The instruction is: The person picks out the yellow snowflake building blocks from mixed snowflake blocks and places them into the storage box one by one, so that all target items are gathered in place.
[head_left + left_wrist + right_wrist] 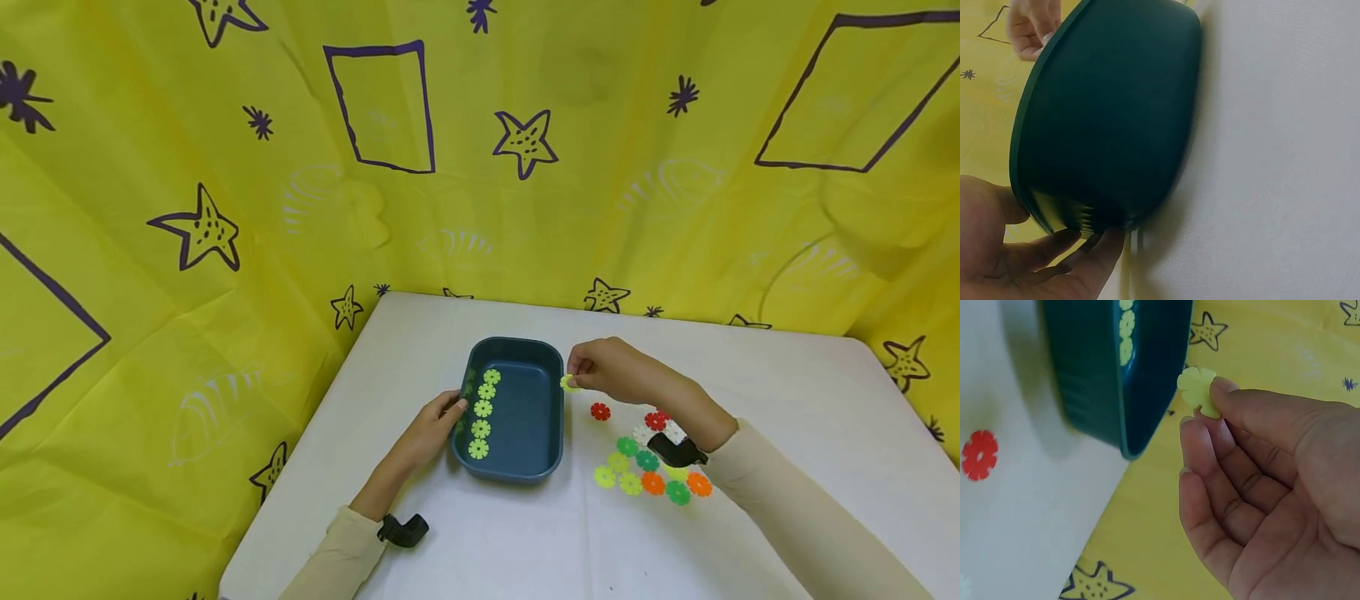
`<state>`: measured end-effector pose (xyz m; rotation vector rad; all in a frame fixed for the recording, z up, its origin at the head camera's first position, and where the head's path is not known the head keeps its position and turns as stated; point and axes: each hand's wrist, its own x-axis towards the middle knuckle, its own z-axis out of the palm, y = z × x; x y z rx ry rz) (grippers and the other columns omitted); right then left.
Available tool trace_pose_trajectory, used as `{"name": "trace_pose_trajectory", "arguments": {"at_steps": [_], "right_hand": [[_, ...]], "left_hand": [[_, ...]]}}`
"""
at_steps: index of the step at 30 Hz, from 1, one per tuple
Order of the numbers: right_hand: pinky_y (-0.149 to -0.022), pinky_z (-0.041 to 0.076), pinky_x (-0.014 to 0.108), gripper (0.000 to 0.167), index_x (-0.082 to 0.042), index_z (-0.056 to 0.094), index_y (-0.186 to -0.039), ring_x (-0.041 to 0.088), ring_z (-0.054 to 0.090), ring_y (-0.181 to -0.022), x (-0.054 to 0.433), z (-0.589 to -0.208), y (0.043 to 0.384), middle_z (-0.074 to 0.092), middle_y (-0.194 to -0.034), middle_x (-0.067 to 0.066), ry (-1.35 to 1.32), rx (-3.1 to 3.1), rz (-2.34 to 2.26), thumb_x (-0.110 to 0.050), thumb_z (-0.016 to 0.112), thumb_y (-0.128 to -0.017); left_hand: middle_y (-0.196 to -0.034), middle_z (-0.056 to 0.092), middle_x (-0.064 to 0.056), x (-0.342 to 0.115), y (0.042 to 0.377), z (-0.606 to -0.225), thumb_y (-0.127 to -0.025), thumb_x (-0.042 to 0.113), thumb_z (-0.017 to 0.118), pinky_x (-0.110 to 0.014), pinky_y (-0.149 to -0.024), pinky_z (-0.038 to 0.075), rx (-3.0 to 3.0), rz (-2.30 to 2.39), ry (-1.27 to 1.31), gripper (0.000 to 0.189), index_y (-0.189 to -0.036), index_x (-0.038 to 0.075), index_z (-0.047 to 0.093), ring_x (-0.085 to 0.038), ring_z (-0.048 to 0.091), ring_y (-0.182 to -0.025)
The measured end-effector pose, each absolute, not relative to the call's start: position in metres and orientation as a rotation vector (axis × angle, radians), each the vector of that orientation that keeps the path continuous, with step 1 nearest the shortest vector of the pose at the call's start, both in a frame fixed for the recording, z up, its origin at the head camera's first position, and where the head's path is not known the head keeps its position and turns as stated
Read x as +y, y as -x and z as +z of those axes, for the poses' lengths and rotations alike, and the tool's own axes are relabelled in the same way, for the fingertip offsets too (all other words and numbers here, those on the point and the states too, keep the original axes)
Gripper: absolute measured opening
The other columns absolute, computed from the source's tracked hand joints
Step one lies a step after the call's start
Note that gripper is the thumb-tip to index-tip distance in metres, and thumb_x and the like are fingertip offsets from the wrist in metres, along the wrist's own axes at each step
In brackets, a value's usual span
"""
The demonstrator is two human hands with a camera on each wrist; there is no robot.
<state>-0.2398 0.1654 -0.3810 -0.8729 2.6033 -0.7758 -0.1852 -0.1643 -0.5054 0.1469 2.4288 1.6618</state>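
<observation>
A dark teal rectangular tray (528, 425) sits on the white table, and a column of several yellow-green flower-shaped discs (482, 408) lines its left side inside. My left hand (433, 427) grips the tray's left wall, thumb at the rim; the left wrist view shows its fingers (1094, 259) against the outside wall. Just beyond the tray's right rim, my right hand (611, 368) pinches one yellow-green flower-shaped disc (1196, 387) between thumb and fingertips. That disc is held above table level, apart from those in the tray.
Right of the tray lies a single red disc (600, 412). Further right, loose green (627, 447), yellow, orange (653, 482), red and white discs spread on the table (525, 542), some hidden under my right forearm. A yellow patterned sheet (450, 208) hangs behind and at the sides.
</observation>
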Motion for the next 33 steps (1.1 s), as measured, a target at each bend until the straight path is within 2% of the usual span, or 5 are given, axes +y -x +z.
{"name": "trace_pose_trajectory", "arguments": {"at_steps": [6,15,25,33], "right_hand": [[-0.071,0.052,0.029,0.009,-0.009,0.070,-0.092,0.015,0.059,-0.078,0.134,-0.384,0.246,0.070,-0.085,0.001,0.918,2.567,-0.729,-0.012,0.075,-0.099],[-0.066,0.049,0.024,0.013,-0.011,0.070,-0.087,0.012,0.055,-0.073,0.092,-0.412,0.251,0.065,-0.080,-0.003,0.957,2.460,-0.615,-0.014,0.078,-0.097],[-0.065,0.050,0.025,0.015,-0.013,0.072,-0.083,0.011,0.059,-0.074,0.057,-0.429,0.244,0.066,-0.079,-0.005,0.935,2.410,-0.410,-0.013,0.081,-0.094],[-0.063,0.044,0.024,0.020,-0.014,0.069,-0.079,0.009,0.053,-0.071,0.038,-0.436,0.240,0.062,-0.076,-0.005,0.948,2.350,-0.314,-0.013,0.082,-0.093]], "left_hand": [[-0.154,0.053,-0.022,-0.164,0.185,-0.505,-0.113,0.034,0.050,-0.059,-0.121,0.037,2.421,1.673,-0.147,0.053,-0.154,-0.001,0.048,-0.040,0.045,-0.148],[-0.153,0.055,-0.021,-0.164,0.185,-0.506,-0.113,0.032,0.051,-0.058,-0.120,0.038,2.416,1.686,-0.154,0.053,-0.153,-0.002,0.049,-0.038,0.047,-0.146],[-0.153,0.054,-0.021,-0.165,0.187,-0.507,-0.113,0.032,0.051,-0.058,-0.120,0.039,2.420,1.687,-0.160,0.053,-0.153,-0.002,0.049,-0.038,0.048,-0.146],[-0.155,0.053,-0.022,-0.167,0.186,-0.507,-0.113,0.033,0.051,-0.058,-0.123,0.035,2.419,1.691,-0.161,0.054,-0.153,-0.002,0.048,-0.039,0.044,-0.149]]}}
